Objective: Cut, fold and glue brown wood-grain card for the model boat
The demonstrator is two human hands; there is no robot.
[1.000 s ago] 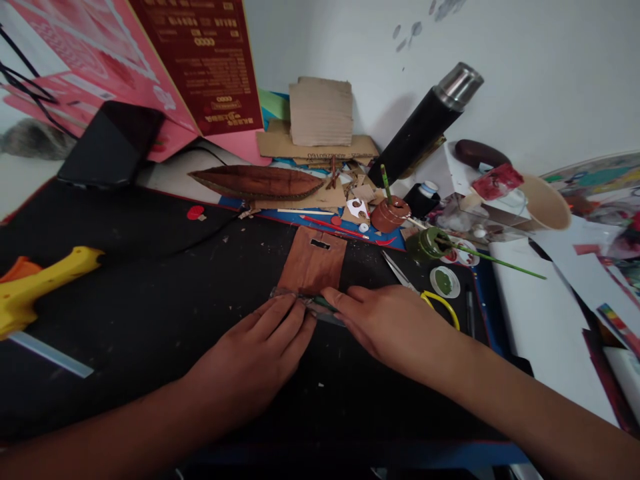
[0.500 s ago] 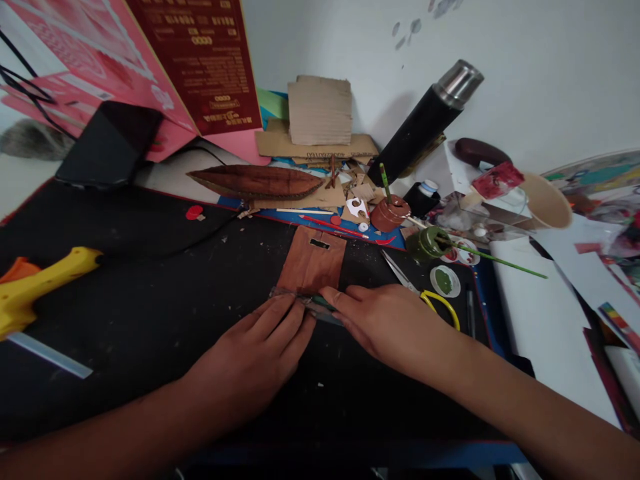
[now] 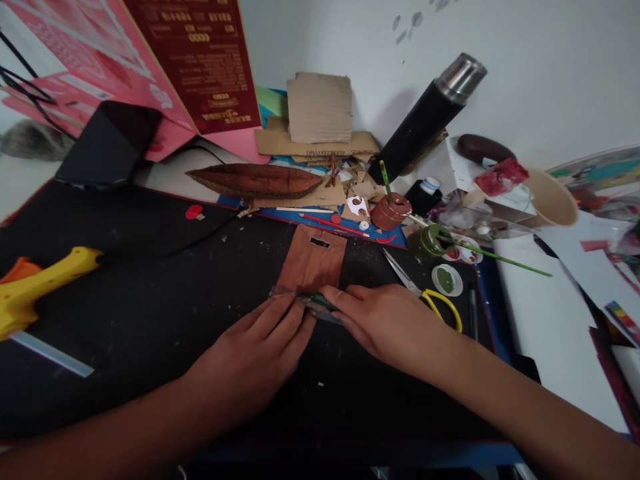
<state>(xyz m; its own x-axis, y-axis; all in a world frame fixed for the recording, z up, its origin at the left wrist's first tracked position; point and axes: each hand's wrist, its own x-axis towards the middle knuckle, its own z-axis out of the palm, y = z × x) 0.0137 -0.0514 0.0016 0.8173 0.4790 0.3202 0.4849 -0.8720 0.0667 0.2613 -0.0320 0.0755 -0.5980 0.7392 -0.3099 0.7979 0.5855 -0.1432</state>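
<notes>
A brown painted cardboard piece with a small slot lies flat on the black mat. A clear strip runs along its near edge. My left hand lies flat with its fingers stretched onto that strip. My right hand also lies flat, fingers pointing left, its fingertips on the strip and on a thin dark green thing that I cannot name. The fingertips of both hands nearly meet at the card's near edge.
Yellow-handled scissors lie just right of my right hand, beside a lid of green paint. Brown and green paint pots, a black flask and a brown boat model stand behind. A yellow glue gun lies far left.
</notes>
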